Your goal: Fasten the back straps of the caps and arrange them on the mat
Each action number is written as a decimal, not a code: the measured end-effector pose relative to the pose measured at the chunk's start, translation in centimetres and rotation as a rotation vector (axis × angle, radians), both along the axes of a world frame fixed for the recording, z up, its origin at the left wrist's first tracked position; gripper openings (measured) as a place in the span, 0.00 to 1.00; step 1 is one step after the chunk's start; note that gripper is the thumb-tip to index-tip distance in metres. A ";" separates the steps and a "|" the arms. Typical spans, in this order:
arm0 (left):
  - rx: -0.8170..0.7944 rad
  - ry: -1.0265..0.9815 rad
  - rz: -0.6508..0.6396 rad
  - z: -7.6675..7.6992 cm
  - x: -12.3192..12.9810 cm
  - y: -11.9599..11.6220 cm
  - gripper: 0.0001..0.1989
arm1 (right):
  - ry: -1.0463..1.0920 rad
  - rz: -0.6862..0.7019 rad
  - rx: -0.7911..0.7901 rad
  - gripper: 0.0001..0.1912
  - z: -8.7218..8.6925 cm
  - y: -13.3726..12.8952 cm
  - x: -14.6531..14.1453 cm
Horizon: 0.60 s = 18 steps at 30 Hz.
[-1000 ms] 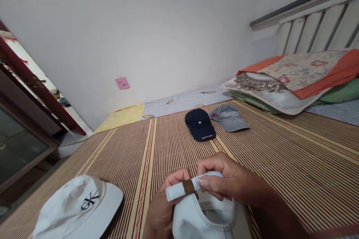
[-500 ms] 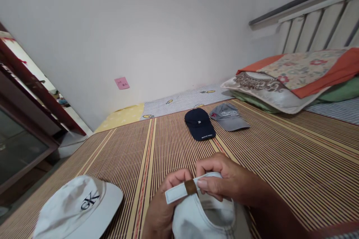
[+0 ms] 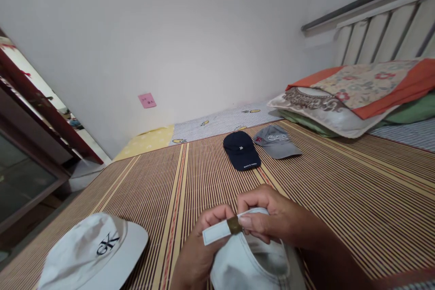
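A pale blue-white baseball cap (image 3: 234, 260) is held near the bottom of the view, its rear opening and back strap facing up. My left hand (image 3: 199, 247) is closed around the cap's left side, fingers behind the strap (image 3: 216, 232), whose loose end points left. My right hand (image 3: 272, 215) pinches the strap at its brown buckle (image 3: 234, 225), with the thumb on top. To the left lies a white cap (image 3: 91, 251) with dark "CK" lettering, brim to the right. Farther off, a navy cap (image 3: 240, 150) and a grey cap (image 3: 277, 141) sit side by side.
A striped bamboo mat (image 3: 142, 190) covers the bed. Pillows and folded bedding (image 3: 360, 95) lie at the back right below a radiator (image 3: 390, 31). A pink note (image 3: 147, 100) is stuck on the wall. At the left are a glass-fronted cabinet (image 3: 23, 176) and a doorway.
The brown buckle has shifted slightly right along the strap toward my right thumb, and more of the loose end shows. The cap has tipped slightly; the other caps stay put.
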State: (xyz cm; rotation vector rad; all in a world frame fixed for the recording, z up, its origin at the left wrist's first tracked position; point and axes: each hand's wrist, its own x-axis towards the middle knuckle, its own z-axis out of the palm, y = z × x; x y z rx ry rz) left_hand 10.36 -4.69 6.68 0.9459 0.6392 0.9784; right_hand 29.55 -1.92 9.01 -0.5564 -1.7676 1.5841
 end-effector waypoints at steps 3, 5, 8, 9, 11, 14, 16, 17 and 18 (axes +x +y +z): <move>0.013 0.027 0.014 -0.1 -0.3 0.0 0.20 | -0.007 -0.007 0.007 0.19 0.0 0.1 0.0; -0.007 0.047 0.029 -0.3 -0.4 0.2 0.20 | -0.018 -0.011 0.005 0.19 0.1 0.1 0.0; -0.023 0.041 0.097 -0.4 -0.5 0.5 0.20 | -0.014 -0.022 0.030 0.18 0.1 0.1 0.1; -0.020 0.019 0.107 -0.3 -0.5 0.6 0.22 | -0.018 -0.027 0.037 0.17 0.1 0.2 0.2; -0.012 -0.033 0.094 -0.2 -0.6 0.8 0.27 | -0.044 -0.044 0.048 0.16 0.1 0.2 0.3; 0.054 0.018 0.055 0.0 -1.2 0.9 0.32 | -0.105 -0.084 0.081 0.15 0.3 0.2 0.2; 0.138 0.149 0.063 0.2 -2.0 0.8 0.30 | -0.154 -0.115 0.105 0.14 0.4 0.2 0.0; 0.171 0.212 0.061 0.2 -2.3 0.6 0.28 | -0.174 -0.121 0.104 0.14 0.5 0.1 -0.2; 0.193 0.262 0.055 0.4 -2.7 0.5 0.27 | -0.186 -0.120 0.094 0.14 0.5 0.1 -0.4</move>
